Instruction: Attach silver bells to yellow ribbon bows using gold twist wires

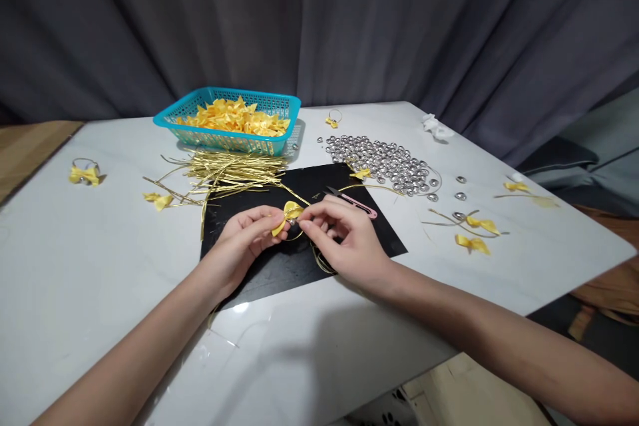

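Above a black mat (264, 283), my left hand (249, 233) pinches a yellow ribbon bow (292, 210) between thumb and fingers. A small silver bead shows at the middle of the bow. My right hand (344, 233) is closed at the bow's right side, its thumb and index finger pinched at the bead and a thin gold wire that loops below. The fingertips hide part of the bow and wire. Pink-handled thread snips (367, 209) lie on the mat just behind my right hand.
A teal basket (164, 121) full of yellow bows stands at the back. Gold wires (239, 168) lie before it. Silver beads (384, 161) are heaped to the right. Loose bows (472, 243) and wires lie at the right, and a wired bow (84, 175) at the left. A grey curtain hangs behind.
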Demonstrator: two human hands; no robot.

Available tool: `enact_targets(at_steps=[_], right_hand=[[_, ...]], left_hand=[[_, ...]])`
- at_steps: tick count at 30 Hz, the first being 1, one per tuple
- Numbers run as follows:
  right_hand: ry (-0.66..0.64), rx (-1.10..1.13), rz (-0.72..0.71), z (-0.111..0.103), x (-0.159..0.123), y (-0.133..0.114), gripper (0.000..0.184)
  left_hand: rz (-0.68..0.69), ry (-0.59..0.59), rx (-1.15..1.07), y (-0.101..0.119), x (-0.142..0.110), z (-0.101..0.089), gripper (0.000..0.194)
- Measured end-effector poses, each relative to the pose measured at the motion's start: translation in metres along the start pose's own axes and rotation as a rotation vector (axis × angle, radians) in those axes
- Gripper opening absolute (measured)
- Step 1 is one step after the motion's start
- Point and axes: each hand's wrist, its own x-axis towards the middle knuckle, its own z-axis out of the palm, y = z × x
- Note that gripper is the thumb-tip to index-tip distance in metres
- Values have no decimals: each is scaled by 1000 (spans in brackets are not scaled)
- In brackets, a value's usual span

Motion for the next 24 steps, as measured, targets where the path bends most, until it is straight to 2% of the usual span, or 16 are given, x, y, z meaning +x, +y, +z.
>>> enact_targets(at_steps=[6, 15, 24], right_hand=[[57, -139, -109, -2, -1, -1, 9], [9, -114, -85, -2, -2, 0, 10], [15, -122, -79, -2, -1, -2, 10]], left_hand=[[3, -33, 45, -2, -2, 1, 9], [14, 51, 52, -1, -2, 2, 8], [18, 35, 88, -2, -3, 3, 12]])
